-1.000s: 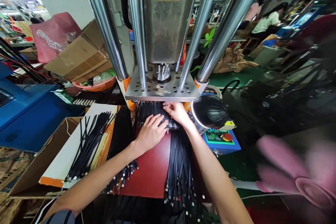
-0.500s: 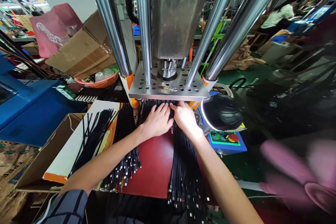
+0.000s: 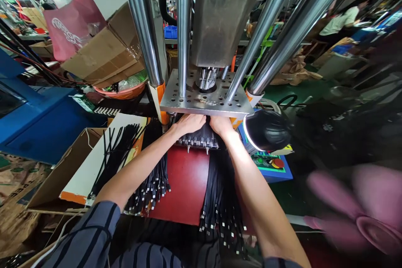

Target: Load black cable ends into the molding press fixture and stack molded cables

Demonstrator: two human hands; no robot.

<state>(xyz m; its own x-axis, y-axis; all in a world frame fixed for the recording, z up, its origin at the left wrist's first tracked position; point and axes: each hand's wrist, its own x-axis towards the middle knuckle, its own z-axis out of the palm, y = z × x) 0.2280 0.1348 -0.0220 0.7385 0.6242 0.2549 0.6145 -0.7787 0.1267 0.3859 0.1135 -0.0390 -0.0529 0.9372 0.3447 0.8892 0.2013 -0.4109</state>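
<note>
My left hand (image 3: pixel 192 124) is at a metal fixture (image 3: pixel 201 141) below the press plate (image 3: pixel 207 106). Its fingers look bent and held together, and whatever they grip is hidden. Beside it, my right hand (image 3: pixel 220 125) reaches under the plate's front edge, its fingers out of sight. Along the fixture's front edge sits a row of silver cable connectors. Black cables (image 3: pixel 220 192) with silver plugs hang at the right of the red work surface (image 3: pixel 185 188). Another bunch of black cables (image 3: pixel 157 180) lies at the left, under my left forearm.
Steel columns (image 3: pixel 146 37) rise around the press. A black lamp (image 3: pixel 266 132) and a control box (image 3: pixel 271 167) with green and red buttons stand at the right. A pink fan (image 3: pixel 373 230) spins nearby. More cables lie on a white board (image 3: pixel 83 167) at the left. A person (image 3: pixel 342 21) sits far back.
Both hands have moved forward, further under the press plate. My left hand's spread fingers have drawn together, and the fixture's row of connectors now shows. The camera view has shifted slightly.
</note>
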